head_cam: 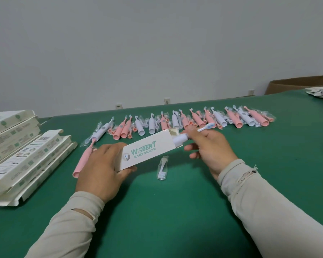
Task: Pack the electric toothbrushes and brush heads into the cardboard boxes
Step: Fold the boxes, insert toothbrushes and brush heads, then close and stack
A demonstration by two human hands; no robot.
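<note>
Our left hand (pixel 101 170) grips the closed end of a white cardboard box (pixel 149 149), fingers and thumb curled round it, holding it tilted just above the green surface (pixel 175 211). Our right hand (pixel 209 148) pinches a white toothbrush (pixel 183 137) by the neck, its thick body partly inside the box's open end and its brush tip pointing away to the right.

The likeliest trouble, as we judge it, is at the mouth: the open flap (pixel 172 131) stands just above the brush body, and a slanted push could fold it inward or crease the box wall. Our left grip is far from the mouth, so the box may twist or buckle if the brush binds.

A bagged brush head (pixel 162 169) lies on the surface just below the box; we could forget it or knock it aside. A pink toothbrush (pixel 84 161) lies partly under our left hand and could roll. The row of loose toothbrushes (pixel 185 120) sits near, just behind our right hand, which could sweep into it.
</note>
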